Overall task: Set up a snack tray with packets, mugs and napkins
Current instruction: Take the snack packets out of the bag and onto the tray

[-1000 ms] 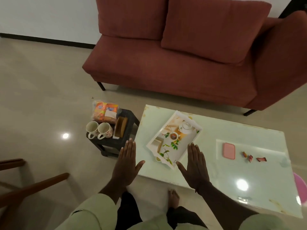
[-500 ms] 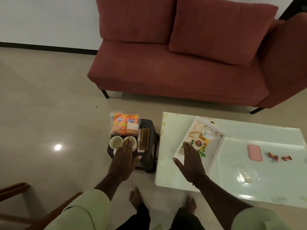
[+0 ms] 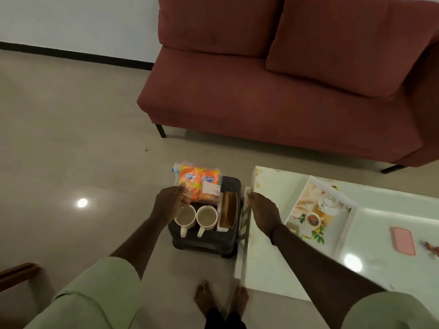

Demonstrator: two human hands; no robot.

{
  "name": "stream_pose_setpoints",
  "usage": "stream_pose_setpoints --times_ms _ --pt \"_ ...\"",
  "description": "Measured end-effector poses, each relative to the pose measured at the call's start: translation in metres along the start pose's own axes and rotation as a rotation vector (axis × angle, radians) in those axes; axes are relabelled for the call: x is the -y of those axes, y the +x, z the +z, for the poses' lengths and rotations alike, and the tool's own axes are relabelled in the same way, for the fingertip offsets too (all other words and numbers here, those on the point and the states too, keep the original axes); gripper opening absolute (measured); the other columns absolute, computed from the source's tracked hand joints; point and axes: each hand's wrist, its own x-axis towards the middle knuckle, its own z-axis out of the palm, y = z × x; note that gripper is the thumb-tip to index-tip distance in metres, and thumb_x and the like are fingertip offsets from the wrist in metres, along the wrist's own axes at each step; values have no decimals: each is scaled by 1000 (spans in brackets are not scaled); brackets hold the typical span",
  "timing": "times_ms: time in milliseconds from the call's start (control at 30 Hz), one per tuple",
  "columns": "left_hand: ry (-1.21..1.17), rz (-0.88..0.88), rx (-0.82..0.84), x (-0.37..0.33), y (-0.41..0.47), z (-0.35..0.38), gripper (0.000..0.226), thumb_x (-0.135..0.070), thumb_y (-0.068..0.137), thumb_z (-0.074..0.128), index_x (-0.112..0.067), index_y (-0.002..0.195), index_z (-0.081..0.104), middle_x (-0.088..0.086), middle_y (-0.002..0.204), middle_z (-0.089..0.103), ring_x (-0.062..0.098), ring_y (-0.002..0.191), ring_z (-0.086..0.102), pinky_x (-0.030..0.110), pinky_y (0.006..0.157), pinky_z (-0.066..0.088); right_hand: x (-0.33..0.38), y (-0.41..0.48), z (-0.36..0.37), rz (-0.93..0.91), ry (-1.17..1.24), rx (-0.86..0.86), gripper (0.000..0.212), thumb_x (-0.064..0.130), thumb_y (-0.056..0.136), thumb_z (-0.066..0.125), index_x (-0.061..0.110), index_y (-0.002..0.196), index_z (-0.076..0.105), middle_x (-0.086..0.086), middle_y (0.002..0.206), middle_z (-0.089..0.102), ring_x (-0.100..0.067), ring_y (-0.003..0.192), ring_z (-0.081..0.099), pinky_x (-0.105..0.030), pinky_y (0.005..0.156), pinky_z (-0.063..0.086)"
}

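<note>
- Snack packets (image 3: 198,184) on stool (image 3: 228,238), behind two mugs (image 3: 196,218); tray (image 3: 320,212) empty on table (image 3: 273,269).
- Left hand (image 3: 169,204) at packet edge, fingers curled; grip unclear.
- Right hand (image 3: 261,213) loose, holds nothing.
- Packets: likely light, crinkly, slippery, crushable; pinch top seam.
- Mugs: rigid, breakable; use handles.

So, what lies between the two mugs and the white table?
In the head view, a brown napkin holder stands on the dark stool, right of the mugs and left of the white table.
</note>
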Motion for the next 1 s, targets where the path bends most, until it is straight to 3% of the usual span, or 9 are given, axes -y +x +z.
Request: stream_pose_setpoints --times_ms 67,233,367,533,633,733,867,933,1000 --pt "-95 -60 30 5 32 0 35 -32 98 52 -1 102 69 8 82 70 25 75 66 42 78 55 5 35 13 98 155 5 42 44 104 37 16 106 68 -8 117 70 -29 112 63 -46 105 44" --pt "-91 -78 -92 33 113 10 20 -9 96 54 2 105 67 0 71 71 13 67 66 26 61 53 2 115 48 200 241 78 50 48 103 34 11 116 65 -13 123 68 -30 114 62 -48 107 43" --pt "185 -39 -274 58 167 17 40 -30 96 55 -1 122 62 18 123 66 32 112 61 43 97 49 -7 164 78 228 200 161 61 61 99 32 14 118 65 -9 124 68 -29 115 61 -52 109 41" --pt "-20 -331 -244 83 213 24 75 -44 92 60 1 146 33 24 148 41 40 133 44 47 109 38 -14 211 109 222 92 210 73 68 95 31 8 113 68 -16 121 67 -34 115 60 -54 111 36" --pt "13 -325 -138 98 226 26 63 -42 96 55 11 130 49 34 135 51 48 124 50 51 103 42 -16 224 121 215 36 259 76 72 93 29 10 106 70 -14 113 70 -33 111 61 -55 113 33" --pt "34 -239 -108 104 226 26 47 -33 98 55 9 117 62 31 120 62 44 113 58 51 102 45 -16 229 127 201 -20 274 75 72 92 32 10 106 71 -14 113 70 -35 111 61 -56 111 34" --pt "155 -165 -112 101 222 25 30 -21 93 56 6 96 68 27 105 68 42 100 63 50 92 51 -14 228 132 124 -48 255 48 53 93 54 12 112 70 -11 109 72 -32 105 64 -54 101 46" --pt "146 -144 -149 96 219 24 20 -20 91 56 -6 81 66 19 92 68 35 87 62 42 80 51 -10 223 132 107 -11 185 36 47 91 62 16 105 73 -5 102 73 -29 100 66 -51 96 50" --pt "104 -102 -182 91 214 24 21 -21 94 53 -8 83 65 15 89 67 27 80 60 38 73 49 -5 217 130 76 21 117 22 43 90 65 23 91 73 0 94 72 -27 97 66 -48 93 53"
